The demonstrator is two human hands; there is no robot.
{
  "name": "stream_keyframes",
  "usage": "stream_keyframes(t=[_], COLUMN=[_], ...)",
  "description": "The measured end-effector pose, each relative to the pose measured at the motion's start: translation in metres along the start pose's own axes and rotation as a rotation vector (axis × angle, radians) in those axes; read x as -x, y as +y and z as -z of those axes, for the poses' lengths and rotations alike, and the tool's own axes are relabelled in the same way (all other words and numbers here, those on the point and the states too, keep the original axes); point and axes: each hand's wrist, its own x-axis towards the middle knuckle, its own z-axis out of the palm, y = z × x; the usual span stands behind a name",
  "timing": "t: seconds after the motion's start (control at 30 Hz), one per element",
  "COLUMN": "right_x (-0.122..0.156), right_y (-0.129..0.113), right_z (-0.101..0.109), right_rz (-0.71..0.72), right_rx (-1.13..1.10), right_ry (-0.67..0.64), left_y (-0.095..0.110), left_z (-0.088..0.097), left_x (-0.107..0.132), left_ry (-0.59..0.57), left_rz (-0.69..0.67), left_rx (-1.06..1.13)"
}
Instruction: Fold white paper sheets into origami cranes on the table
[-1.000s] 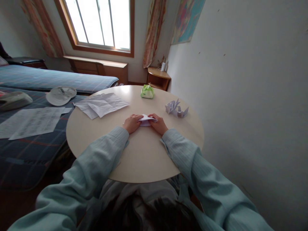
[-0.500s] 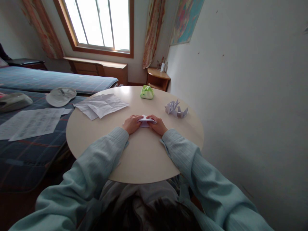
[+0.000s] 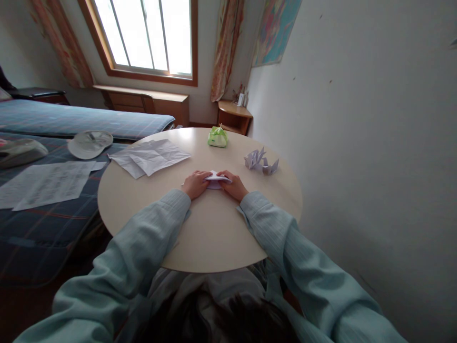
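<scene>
Both left hand (image 3: pixel 195 185) and right hand (image 3: pixel 235 186) pinch folded white paper (image 3: pixel 213 178) between fingers. Creased sheets (image 3: pixel 157 155) lie at the left edge of the round table (image 3: pixel 214 238).

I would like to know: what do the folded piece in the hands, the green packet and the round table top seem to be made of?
Folded piece: matte white paper, judging by its thin edges and flat folds.
Green packet: probably soft plastic film; its top looks gathered.
Round table top: smooth, pale, with a sheen towards the window; perhaps laminate, but painted wood is possible.
</scene>
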Motion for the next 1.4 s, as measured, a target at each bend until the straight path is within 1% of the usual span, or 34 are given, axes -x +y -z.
stream_keyframes(t=[0.63,1.0,1.2,1.4], right_x=[-0.0002,0.0007,0.0010,0.0013], right_y=[0.0006,-0.0016,-0.0011,-0.0011], right_z=[-0.0005,0.0002,0.0000,0.0000], right_rz=[0.006,-0.001,0.000,-0.006], right_rx=[-0.003,-0.026,-0.021,-0.025], right_ry=[-0.003,-0.001,-0.001,0.003], left_y=[-0.0003,0.0002,-0.0010,-0.0012], left_z=[-0.0001,0.0012,-0.0008,-0.0009], left_x=[0.0000,0.0008,0.0002,-0.0004], left_ry=[0.000,-0.012,-0.016,-0.032], left_rz=[-0.004,-0.012,-0.045,-0.037], left_rx=[0.008,-0.003,-0.020,-0.030])
